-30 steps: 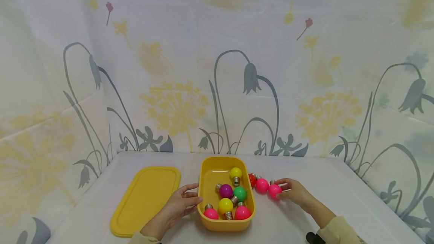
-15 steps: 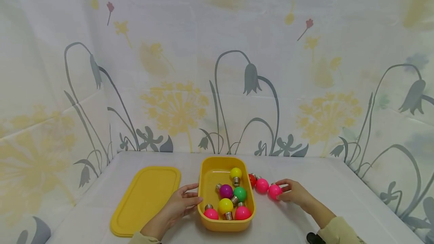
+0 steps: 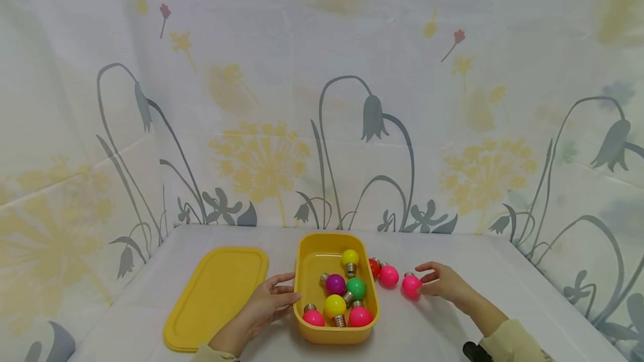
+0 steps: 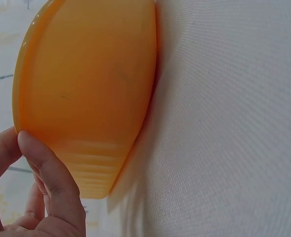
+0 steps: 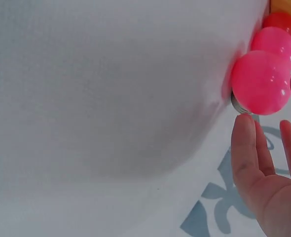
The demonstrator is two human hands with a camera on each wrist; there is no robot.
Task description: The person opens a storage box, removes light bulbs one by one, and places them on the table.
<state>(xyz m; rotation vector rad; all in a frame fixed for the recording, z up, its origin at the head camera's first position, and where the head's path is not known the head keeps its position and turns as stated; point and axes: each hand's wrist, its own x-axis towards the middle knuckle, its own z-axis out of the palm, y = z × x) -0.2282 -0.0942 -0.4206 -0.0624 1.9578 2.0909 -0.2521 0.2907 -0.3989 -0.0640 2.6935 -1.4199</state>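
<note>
My left hand (image 3: 261, 307) holds the left rim of a yellow plastic box (image 3: 336, 336); in the left wrist view, thumb and a finger pinch its edge. The box contains several coloured light bulbs with metal screw bases, including a purple bulb (image 3: 335, 284) and a green bulb (image 3: 356, 288). Right of the box, a pink bulb (image 3: 411, 286) lies on the white cloth, base pointing away. Beside it is my right hand (image 3: 446, 285), fingers spread and relaxed. In the right wrist view these fingers (image 5: 244, 148) sit close to the pink bulb without curling round it.
Another pink bulb (image 3: 388, 276) and a red bulb (image 3: 374, 267) lie against each other by the box's right wall. A yellow lid (image 3: 218, 295) lies flat at the left. Behind the table hangs a flower-printed curtain (image 3: 322, 99).
My right hand has drawn back slightly to the right. The nearest pink bulb has shifted a little right, leaving a gap to its neighbour. My left hand and the box have stayed put.
</note>
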